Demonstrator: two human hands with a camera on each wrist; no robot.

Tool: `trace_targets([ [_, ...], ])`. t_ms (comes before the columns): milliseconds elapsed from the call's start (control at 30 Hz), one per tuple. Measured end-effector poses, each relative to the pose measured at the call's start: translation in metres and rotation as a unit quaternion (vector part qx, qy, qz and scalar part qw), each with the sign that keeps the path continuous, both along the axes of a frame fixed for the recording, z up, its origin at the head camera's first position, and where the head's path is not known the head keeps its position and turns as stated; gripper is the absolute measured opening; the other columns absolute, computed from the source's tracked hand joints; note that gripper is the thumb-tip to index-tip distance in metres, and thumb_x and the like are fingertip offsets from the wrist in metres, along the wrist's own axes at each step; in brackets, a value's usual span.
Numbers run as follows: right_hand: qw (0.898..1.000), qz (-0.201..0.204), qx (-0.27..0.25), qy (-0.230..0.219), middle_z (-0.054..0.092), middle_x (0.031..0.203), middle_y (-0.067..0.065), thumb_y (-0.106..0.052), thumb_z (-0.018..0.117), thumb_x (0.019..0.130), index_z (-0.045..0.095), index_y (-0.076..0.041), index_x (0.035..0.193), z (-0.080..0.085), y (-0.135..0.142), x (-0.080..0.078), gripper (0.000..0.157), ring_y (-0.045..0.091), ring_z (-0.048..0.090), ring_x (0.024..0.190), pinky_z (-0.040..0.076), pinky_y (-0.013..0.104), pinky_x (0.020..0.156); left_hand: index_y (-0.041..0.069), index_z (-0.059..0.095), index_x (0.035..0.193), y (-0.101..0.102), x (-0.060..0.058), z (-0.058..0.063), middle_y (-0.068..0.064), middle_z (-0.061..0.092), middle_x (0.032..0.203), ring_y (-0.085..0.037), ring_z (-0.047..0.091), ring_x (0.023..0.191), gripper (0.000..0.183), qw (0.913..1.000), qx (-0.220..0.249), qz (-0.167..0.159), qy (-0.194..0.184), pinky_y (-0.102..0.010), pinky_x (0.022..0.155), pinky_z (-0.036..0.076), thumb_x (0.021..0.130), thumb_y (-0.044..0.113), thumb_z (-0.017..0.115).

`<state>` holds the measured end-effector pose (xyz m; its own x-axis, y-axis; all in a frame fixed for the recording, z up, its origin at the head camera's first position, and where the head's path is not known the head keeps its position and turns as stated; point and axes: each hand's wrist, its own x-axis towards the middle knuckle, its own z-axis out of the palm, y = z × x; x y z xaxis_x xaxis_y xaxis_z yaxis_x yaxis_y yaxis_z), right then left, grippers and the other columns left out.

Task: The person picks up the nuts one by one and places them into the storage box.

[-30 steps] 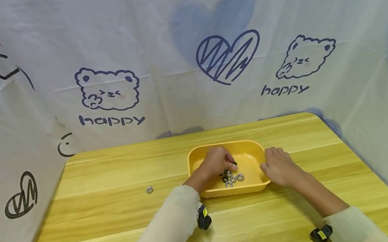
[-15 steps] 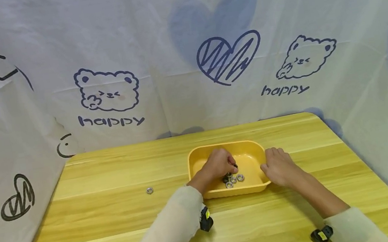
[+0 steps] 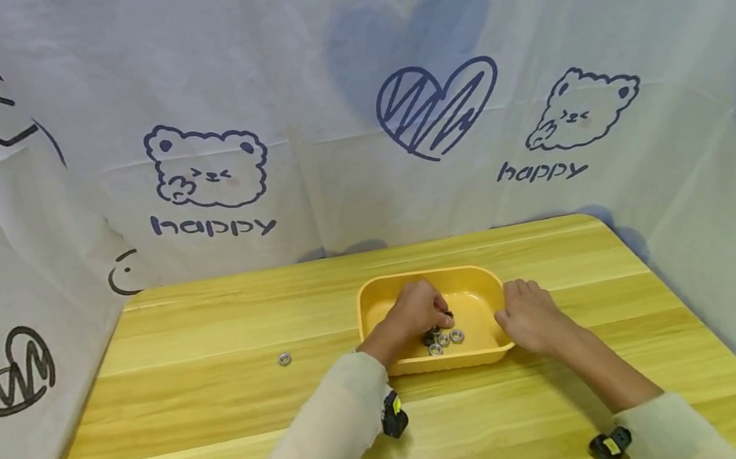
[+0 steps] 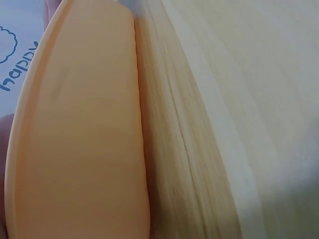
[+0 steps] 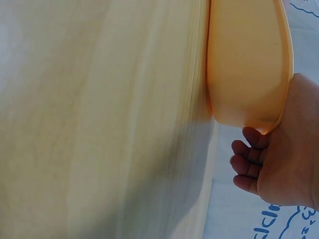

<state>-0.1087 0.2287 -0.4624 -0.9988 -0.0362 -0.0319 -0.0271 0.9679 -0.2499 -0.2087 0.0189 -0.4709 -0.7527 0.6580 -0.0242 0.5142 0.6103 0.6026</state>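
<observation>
My left hand (image 3: 416,309) reaches down into a yellow plastic tray (image 3: 445,361), its thumb and fingertips pinching a small dark nut (image 3: 448,314) that they partly cover. Several loose hex nuts (image 3: 457,336), silver and dark, lie on the tray floor just below those fingers. At the tray's right end, my right hand (image 3: 529,316) grips the rim; the right wrist view has its curled fingers (image 5: 240,164) against the outside of the end wall. The left wrist view is mostly the tray's outer side wall (image 4: 84,119), so that hand's grip is hidden there.
A single silver nut (image 3: 284,359) lies on the wooden table (image 3: 211,419), left of the tray. Behind the table hangs a pale cloth (image 3: 333,187) printed with hearts and bears. Each sleeve carries a small black camera (image 3: 393,414).
My left hand has shifted slightly right and down inside the tray, with the dark nut at its fingertips. The right hand stays on the rim.
</observation>
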Motion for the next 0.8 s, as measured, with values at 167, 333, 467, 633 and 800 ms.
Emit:
trace_targets([
  [167, 1.0, 0.001, 0.001, 0.0, 0.051, 0.098, 0.017, -0.021, 0.045, 0.102, 0.051, 0.007, 0.109, -0.002, 0.0, -0.002, 0.03, 0.033, 0.045, 0.091, 0.038, 0.044, 0.08, 0.006, 0.071, 0.075, -0.002, -0.001, 0.0, 0.003, 0.05, 0.06, -0.006, 0.034, 0.052, 0.024, 0.9999, 0.002, -0.012, -0.01, -0.02, 0.055, 0.031, 0.091, 0.021, 0.081],
  [333, 1.0, 0.002, -0.001, -0.004, 0.05, 0.099, 0.017, -0.021, 0.045, 0.102, 0.05, 0.008, 0.111, -0.001, 0.001, -0.002, 0.031, 0.033, 0.044, 0.092, 0.037, 0.045, 0.081, 0.004, 0.076, 0.098, -0.008, -0.002, 0.005, 0.0, 0.06, 0.074, -0.007, 0.044, 0.063, 0.02, 0.9998, -0.015, -0.009, -0.009, -0.022, 0.065, 0.045, 0.09, 0.021, 0.082],
  [467, 1.0, 0.002, 0.0, -0.009, 0.05, 0.099, 0.017, -0.022, 0.045, 0.103, 0.05, 0.008, 0.112, -0.001, 0.002, -0.003, 0.032, 0.033, 0.044, 0.092, 0.037, 0.046, 0.081, 0.005, 0.074, 0.123, -0.013, -0.001, 0.013, -0.006, 0.074, 0.107, -0.013, 0.061, 0.087, 0.037, 0.9998, -0.016, -0.004, -0.007, -0.03, 0.088, 0.056, 0.09, 0.019, 0.082],
  [633, 1.0, -0.001, -0.003, -0.015, 0.049, 0.1, 0.017, -0.023, 0.045, 0.104, 0.049, 0.007, 0.111, 0.0, 0.003, -0.003, 0.031, 0.033, 0.043, 0.092, 0.036, 0.045, 0.081, 0.005, 0.073, 0.121, -0.021, 0.001, 0.02, -0.006, 0.071, 0.105, -0.014, 0.058, 0.088, 0.029, 0.9999, -0.005, -0.009, 0.0, -0.028, 0.085, 0.053, 0.094, 0.016, 0.076],
  [800, 1.0, 0.003, -0.006, -0.016, 0.048, 0.097, 0.016, -0.023, 0.043, 0.104, 0.049, 0.005, 0.108, 0.001, 0.002, -0.002, 0.029, 0.031, 0.04, 0.089, 0.033, 0.042, 0.078, 0.006, 0.07, 0.123, -0.03, 0.004, 0.026, -0.006, 0.069, 0.11, -0.015, 0.059, 0.093, 0.027, 0.9998, -0.009, -0.006, 0.015, -0.029, 0.087, 0.053, 0.098, 0.015, 0.067],
])
